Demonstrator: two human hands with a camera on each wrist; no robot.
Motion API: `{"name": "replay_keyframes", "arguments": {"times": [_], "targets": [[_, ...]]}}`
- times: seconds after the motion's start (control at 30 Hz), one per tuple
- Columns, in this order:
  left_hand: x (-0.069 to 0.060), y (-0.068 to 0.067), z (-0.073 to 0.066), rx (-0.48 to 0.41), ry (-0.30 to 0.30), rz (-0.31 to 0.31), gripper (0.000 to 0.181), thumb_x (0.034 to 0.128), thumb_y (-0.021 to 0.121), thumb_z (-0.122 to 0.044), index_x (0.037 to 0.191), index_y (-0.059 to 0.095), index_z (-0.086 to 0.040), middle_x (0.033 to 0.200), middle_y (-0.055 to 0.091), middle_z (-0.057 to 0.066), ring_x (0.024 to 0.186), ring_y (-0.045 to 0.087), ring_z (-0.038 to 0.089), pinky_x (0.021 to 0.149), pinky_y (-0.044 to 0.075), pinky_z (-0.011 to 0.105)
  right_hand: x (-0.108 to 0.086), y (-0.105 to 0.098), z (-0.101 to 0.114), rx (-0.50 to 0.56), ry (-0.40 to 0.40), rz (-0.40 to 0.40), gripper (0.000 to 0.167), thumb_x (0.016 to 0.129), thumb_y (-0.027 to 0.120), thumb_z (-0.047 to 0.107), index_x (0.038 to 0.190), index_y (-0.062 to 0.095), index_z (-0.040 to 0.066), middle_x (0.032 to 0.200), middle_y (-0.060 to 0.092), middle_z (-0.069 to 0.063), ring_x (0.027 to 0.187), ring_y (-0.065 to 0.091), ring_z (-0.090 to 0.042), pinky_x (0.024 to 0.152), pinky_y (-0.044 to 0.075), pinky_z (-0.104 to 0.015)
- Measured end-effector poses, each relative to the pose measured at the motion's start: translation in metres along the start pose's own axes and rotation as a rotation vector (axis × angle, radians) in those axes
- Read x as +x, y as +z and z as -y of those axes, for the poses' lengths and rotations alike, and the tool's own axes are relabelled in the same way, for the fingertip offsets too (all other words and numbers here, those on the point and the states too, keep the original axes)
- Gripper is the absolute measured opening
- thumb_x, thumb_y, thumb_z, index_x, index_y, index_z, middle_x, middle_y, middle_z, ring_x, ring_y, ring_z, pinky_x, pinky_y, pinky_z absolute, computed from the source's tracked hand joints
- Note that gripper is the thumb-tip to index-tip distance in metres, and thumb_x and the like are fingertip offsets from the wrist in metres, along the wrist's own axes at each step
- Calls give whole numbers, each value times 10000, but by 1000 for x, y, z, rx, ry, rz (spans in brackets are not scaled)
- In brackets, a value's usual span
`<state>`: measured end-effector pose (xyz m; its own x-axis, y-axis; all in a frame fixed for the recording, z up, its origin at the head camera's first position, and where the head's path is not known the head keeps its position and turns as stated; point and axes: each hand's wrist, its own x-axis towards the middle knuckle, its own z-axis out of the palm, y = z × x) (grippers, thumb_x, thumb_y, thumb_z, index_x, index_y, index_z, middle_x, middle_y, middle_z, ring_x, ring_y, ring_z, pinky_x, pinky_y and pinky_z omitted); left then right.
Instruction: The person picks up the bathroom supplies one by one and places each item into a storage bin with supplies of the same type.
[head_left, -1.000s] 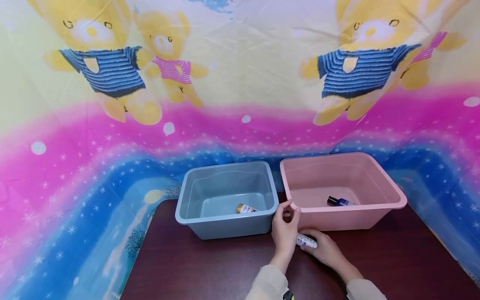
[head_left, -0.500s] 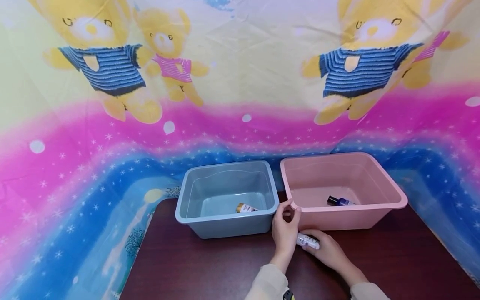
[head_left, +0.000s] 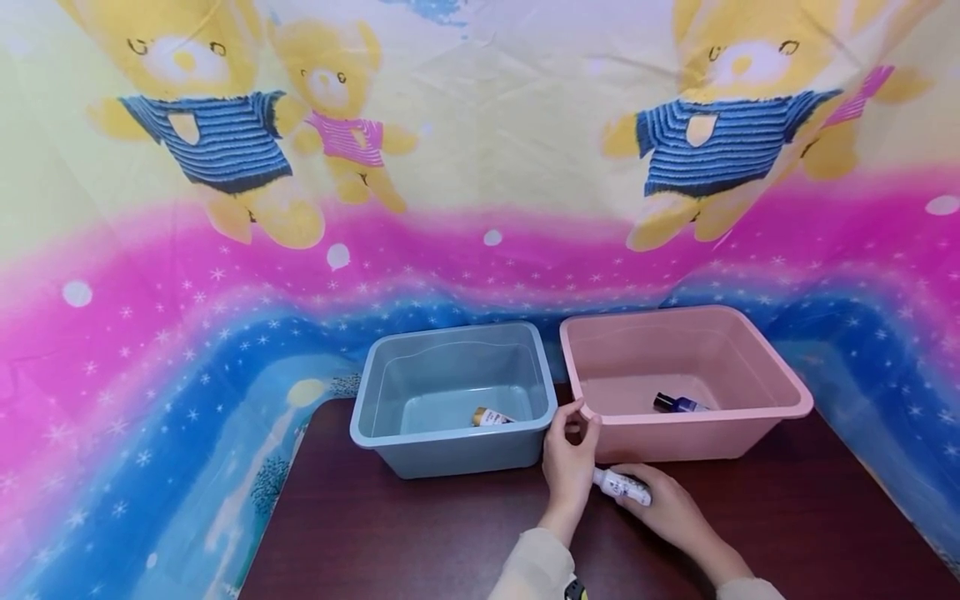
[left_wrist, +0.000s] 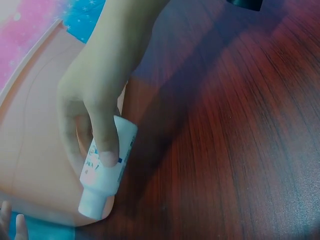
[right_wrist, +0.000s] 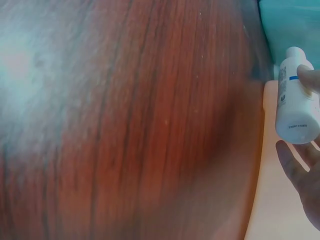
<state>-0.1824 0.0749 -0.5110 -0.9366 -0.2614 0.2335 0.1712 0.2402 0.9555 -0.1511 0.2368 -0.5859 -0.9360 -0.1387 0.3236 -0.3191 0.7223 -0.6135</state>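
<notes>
In the head view my right hand (head_left: 670,504) holds a small white bottle (head_left: 628,488) with a narrower white cap, tilted, just in front of the pink tub (head_left: 675,440). The left wrist view shows the thumb lying across the printed side of the bottle (left_wrist: 102,182). In the right wrist view the bottle's (right_wrist: 292,117) base and small print are visible. My left hand (head_left: 568,467) is at the near left corner of the pink tub, thumb and index finger apart; whether they touch its rim is unclear. Two of the left hand's fingertips (left_wrist: 21,227) show in the left wrist view.
A blue-grey tub (head_left: 465,458) stands left of the pink one, holding a white bottle with a gold cap (head_left: 491,417). Inside the pink tub lies a dark blue bottle with a black cap (head_left: 678,403). Both tubs stand on a dark wooden table (head_left: 390,533) before a bear-print cloth (head_left: 480,167).
My right hand has moved slightly right and toward me with the white bottle, showing more of it, including its cap. The left hand has stayed in place.
</notes>
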Motion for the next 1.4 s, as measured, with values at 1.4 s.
{"name": "replay_keyframes", "arguments": {"times": [1.4], "targets": [[0, 1, 1, 4, 13, -16, 262, 886, 729, -369, 1141, 677, -405, 927, 642, -148, 887, 607, 109, 719, 461, 273, -15, -44, 8, -96, -77, -99, 461, 685, 896, 126, 1108, 721, 187, 1042, 687, 51, 874, 601, -80, 728, 482, -327]]}}
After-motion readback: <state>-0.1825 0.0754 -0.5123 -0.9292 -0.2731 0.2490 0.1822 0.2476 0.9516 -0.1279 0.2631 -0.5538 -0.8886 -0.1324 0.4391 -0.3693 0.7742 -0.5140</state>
